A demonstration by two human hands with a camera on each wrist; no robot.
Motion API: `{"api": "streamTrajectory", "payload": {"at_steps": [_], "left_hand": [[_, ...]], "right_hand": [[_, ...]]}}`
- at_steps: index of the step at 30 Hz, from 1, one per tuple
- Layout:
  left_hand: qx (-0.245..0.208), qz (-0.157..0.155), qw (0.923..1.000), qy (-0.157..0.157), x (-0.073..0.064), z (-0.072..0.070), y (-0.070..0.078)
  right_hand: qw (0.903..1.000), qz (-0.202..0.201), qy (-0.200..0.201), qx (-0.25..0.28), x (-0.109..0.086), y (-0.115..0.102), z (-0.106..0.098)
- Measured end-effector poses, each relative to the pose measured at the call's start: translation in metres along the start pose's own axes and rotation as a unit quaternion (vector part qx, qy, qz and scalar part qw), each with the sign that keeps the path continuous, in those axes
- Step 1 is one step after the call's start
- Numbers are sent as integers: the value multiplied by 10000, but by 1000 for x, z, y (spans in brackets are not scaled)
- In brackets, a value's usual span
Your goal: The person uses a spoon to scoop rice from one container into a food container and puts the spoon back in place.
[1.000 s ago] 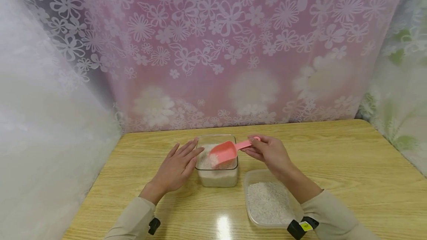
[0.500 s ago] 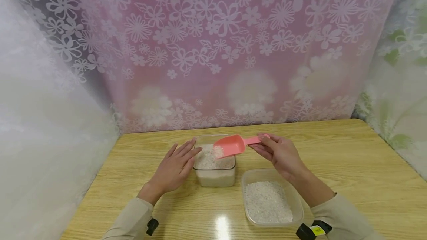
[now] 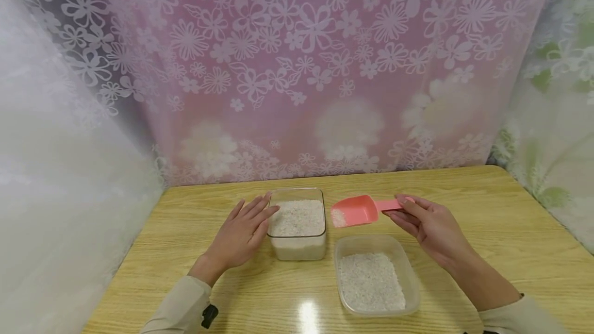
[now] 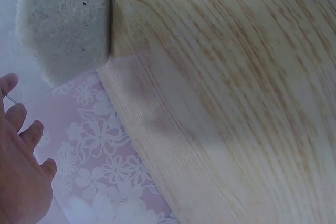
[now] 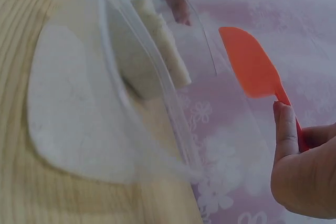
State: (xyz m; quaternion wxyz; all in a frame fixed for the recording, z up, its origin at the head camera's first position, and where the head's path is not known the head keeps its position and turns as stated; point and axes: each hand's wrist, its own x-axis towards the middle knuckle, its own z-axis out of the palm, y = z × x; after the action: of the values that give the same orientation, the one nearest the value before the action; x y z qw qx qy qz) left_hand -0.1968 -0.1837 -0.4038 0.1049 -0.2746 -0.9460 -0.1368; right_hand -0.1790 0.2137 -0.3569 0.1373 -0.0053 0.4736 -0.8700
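My right hand [image 3: 433, 228] grips the handle of a pink scoop [image 3: 356, 211], held level with a little white rice-like grain at its lip. The scoop hangs over the table between two containers; the right wrist view shows the fingers and thumb pinching the scoop [image 5: 252, 64]. My left hand [image 3: 241, 231] lies with spread, fairly straight fingers at the left rim of a clear square container [image 3: 301, 249], mostly full of pale grain [image 3: 299, 218]. In front and to its right sits a lower translucent plastic tub [image 3: 408, 277], holding more of the grain [image 3: 371, 282].
The wood-grain table [image 3: 260, 293] has its far edge close behind the square container. A pink flowered curtain [image 3: 287, 92] hangs behind it, and pale sheets [image 3: 69, 179] hang at both sides.
My right hand has carried the scoop rightward, from over the square container to beside it, with some grain still at its lip. My left hand stays at the rim.
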Motion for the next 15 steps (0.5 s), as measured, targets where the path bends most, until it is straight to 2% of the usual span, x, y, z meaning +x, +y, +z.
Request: {"api": "streamTrajectory", "payload": {"at_steps": [8, 15], "left_hand": [[50, 23, 10000, 30, 0, 1, -1], [39, 33, 10000, 13, 1, -1, 0]], "right_hand": [[9994, 118, -307, -47, -15, 0, -36], [9971, 498, -461, -344, -28, 2, -64]]}}
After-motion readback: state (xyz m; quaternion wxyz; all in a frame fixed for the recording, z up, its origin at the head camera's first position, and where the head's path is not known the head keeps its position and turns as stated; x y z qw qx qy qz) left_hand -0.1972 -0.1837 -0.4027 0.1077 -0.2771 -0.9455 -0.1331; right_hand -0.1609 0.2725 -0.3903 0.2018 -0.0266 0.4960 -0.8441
